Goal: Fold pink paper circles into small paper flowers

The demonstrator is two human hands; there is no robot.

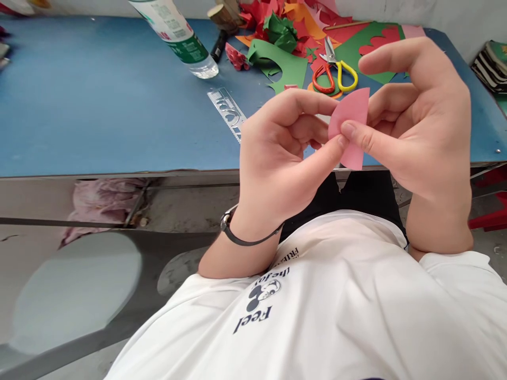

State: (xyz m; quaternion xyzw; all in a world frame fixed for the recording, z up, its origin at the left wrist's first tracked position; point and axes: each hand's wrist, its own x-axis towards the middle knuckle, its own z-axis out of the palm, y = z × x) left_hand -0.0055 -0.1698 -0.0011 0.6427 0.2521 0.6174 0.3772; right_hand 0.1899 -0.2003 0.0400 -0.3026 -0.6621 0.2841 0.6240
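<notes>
A pink paper half circle [354, 113], apparently folded, is held up above the table's front edge between both hands. My left hand [289, 142] pinches its left side, thumb in front and fingers behind. From the right, my right hand [420, 116] presses its thumb on the middle of the paper; the index finger is raised and bent, and the other fingers curl behind. Just beyond the paper, scissors [332, 71] with one red and one yellow handle lie with their blades pointing away. A clear stencil ruler [227, 111] lies left of my left hand, partly hidden by it.
Red, green and orange paper scraps [281, 31] pile up at the back of the blue table [99, 100]. A water bottle [178, 39] leans in view at the back, beside a black marker [219, 46]. A grey stool [79, 290] stands at the lower left.
</notes>
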